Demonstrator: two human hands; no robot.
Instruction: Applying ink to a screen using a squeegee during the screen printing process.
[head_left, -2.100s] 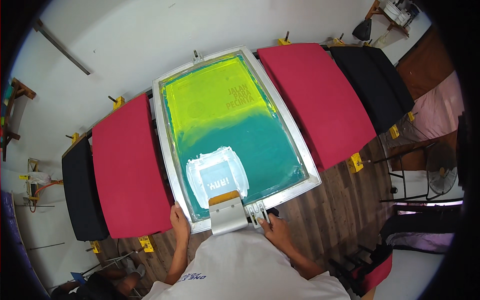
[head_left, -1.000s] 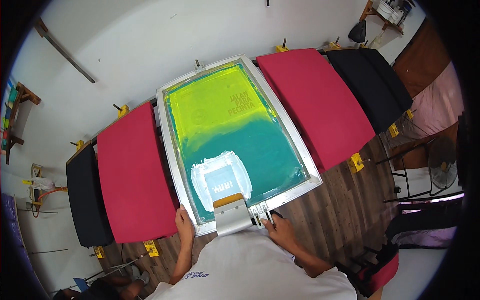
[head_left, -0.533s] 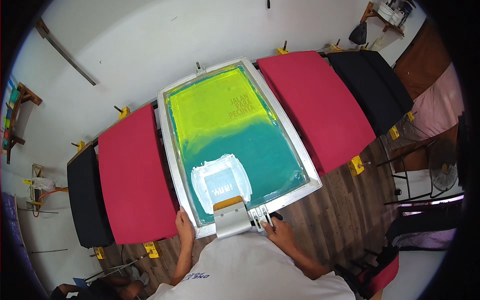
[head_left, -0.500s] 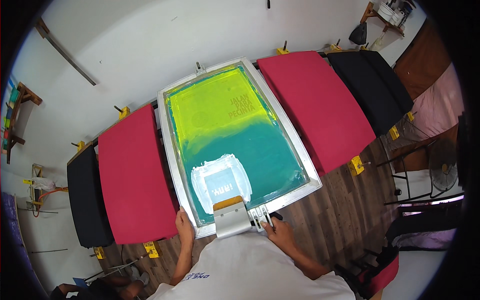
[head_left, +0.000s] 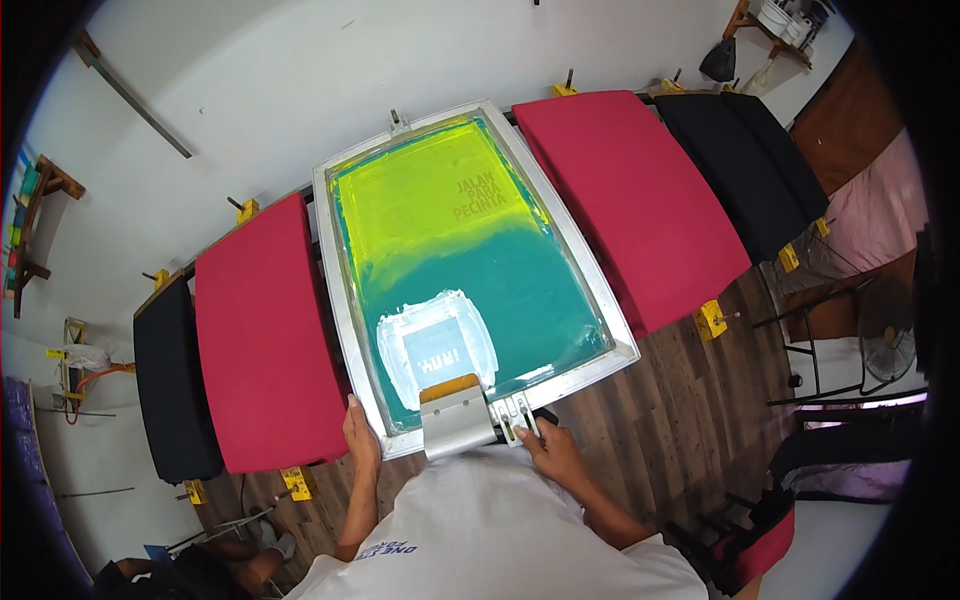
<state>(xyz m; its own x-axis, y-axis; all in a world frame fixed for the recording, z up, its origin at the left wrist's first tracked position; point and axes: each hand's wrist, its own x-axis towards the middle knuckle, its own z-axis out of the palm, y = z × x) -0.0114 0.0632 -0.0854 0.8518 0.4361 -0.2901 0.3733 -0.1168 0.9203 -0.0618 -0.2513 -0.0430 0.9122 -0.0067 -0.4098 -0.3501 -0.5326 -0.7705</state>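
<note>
In front of me lies a screen-printing frame [head_left: 603, 308] with a pale metal rim. Its mesh is teal [head_left: 480, 290] toward me and yellow-green at the far end, with white ink [head_left: 482, 330] around a small design near my side. A squeegee [head_left: 458, 425] with a metal holder and an amber blade rests at the near edge, close to my body. My left hand [head_left: 362, 440] grips the frame's near left corner. My right hand [head_left: 553, 450] closes on the metal bracket [head_left: 514, 415] at the near edge, thumb on top; its other fingers are partly hidden.
Red-covered boards [head_left: 268, 350] [head_left: 630, 210] flank the frame, with black-covered boards [head_left: 170, 380] [head_left: 735, 170] beyond. Yellow clamps [head_left: 713, 319] stick out at the board ends. At lower left another person's legs [head_left: 240, 560] show. A fan [head_left: 885, 335] stands right.
The whole scene sits slightly higher in the picture as my view shifts. Both hands keep their holds on the frame and bracket.
</note>
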